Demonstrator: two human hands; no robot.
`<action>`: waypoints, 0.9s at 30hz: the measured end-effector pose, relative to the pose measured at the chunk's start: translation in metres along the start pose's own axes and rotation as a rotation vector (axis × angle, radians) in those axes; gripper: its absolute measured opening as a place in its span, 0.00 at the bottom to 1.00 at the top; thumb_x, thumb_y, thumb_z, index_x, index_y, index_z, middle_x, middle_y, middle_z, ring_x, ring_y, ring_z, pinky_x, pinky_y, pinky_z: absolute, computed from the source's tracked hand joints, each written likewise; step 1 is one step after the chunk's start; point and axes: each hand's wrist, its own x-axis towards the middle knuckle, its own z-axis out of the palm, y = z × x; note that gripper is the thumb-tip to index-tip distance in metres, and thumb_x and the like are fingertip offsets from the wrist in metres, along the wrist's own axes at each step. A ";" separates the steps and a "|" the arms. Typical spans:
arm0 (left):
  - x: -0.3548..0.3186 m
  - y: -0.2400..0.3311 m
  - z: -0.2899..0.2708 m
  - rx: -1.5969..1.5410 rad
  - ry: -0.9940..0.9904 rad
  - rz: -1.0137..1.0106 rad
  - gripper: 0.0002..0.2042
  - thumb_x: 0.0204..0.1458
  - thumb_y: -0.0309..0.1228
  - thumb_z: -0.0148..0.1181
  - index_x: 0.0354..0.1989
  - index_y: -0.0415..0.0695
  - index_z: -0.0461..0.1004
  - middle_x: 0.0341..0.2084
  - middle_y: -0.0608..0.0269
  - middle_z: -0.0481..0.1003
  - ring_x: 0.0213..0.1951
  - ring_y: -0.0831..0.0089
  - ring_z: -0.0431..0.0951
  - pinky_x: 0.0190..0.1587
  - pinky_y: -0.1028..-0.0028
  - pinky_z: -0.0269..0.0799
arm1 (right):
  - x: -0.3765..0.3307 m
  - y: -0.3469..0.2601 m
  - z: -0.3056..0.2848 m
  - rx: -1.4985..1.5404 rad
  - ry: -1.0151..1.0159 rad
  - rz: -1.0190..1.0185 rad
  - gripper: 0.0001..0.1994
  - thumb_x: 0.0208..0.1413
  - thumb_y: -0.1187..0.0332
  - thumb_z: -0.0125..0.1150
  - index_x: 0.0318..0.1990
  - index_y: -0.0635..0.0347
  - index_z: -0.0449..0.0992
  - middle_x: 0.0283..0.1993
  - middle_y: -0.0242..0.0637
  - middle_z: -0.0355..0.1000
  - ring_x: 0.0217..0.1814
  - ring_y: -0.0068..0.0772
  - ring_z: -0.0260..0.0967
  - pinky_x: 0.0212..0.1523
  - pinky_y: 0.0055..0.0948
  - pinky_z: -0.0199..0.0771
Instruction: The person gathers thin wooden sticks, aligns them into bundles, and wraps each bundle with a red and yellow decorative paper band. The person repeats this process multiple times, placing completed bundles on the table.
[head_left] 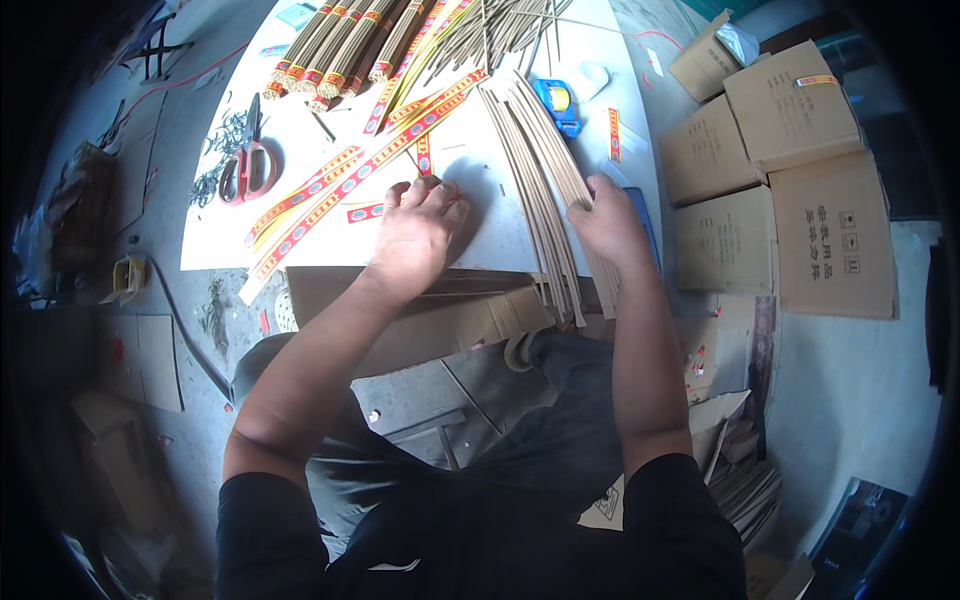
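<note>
Your black short-sleeved shirt (480,525) is nearest | your two hands are apart | right hand (608,222) is closed on long thin brown sticks (555,145), which reach over the near edge of the white table (340,248) | left hand (420,225) is bent beside long red-and-yellow printed strips (345,188); whether it pinches one, I cannot tell.

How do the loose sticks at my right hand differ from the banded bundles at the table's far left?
The banded bundles wear red-and-yellow bands; the loose sticks show none.
The loose sticks run past the near edge of the table; the banded bundles' near ends lie on it.
The right hand holds some loose sticks; no hand touches the banded bundles.
Both are long, thin and brownish.
</note>
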 end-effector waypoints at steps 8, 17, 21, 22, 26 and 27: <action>0.010 0.027 -0.011 -0.187 0.187 0.028 0.12 0.52 0.22 0.62 0.45 0.41 0.81 0.55 0.55 0.77 0.59 0.56 0.75 0.57 0.54 0.71 | -0.001 -0.005 -0.004 0.010 0.024 0.047 0.27 0.56 0.65 0.63 0.62 0.68 0.72 0.53 0.59 0.79 0.58 0.58 0.77 0.60 0.46 0.75; 0.009 0.040 0.003 -0.260 0.181 0.050 0.11 0.52 0.22 0.63 0.44 0.40 0.81 0.55 0.52 0.77 0.59 0.53 0.75 0.62 0.56 0.73 | 0.002 -0.002 0.001 -0.032 0.011 0.008 0.21 0.62 0.60 0.66 0.52 0.71 0.79 0.47 0.60 0.80 0.52 0.58 0.79 0.55 0.44 0.76; 0.010 0.048 0.004 -0.313 0.159 0.068 0.13 0.51 0.22 0.63 0.45 0.39 0.81 0.54 0.51 0.77 0.58 0.53 0.75 0.61 0.55 0.73 | 0.001 -0.004 -0.006 0.015 -0.020 0.070 0.18 0.65 0.58 0.62 0.45 0.69 0.81 0.45 0.61 0.79 0.52 0.64 0.76 0.54 0.50 0.75; 0.011 0.049 0.004 -0.312 0.157 0.068 0.13 0.51 0.22 0.63 0.46 0.39 0.80 0.54 0.51 0.77 0.58 0.53 0.75 0.61 0.55 0.73 | 0.000 -0.002 -0.006 -0.005 0.003 0.069 0.18 0.65 0.58 0.60 0.45 0.69 0.81 0.44 0.60 0.79 0.51 0.64 0.76 0.53 0.50 0.75; 0.014 0.050 0.006 -0.343 0.174 0.058 0.15 0.49 0.21 0.63 0.47 0.40 0.80 0.53 0.50 0.77 0.57 0.52 0.76 0.59 0.57 0.75 | -0.009 -0.016 -0.020 0.006 0.044 0.108 0.19 0.68 0.57 0.56 0.43 0.68 0.81 0.43 0.60 0.79 0.49 0.65 0.76 0.51 0.50 0.75; 0.014 0.049 0.006 -0.372 0.182 0.040 0.15 0.50 0.21 0.64 0.48 0.40 0.80 0.52 0.51 0.78 0.55 0.54 0.77 0.57 0.60 0.76 | -0.013 -0.024 -0.026 0.033 0.039 0.128 0.19 0.68 0.57 0.55 0.43 0.69 0.81 0.43 0.60 0.79 0.49 0.66 0.76 0.51 0.50 0.75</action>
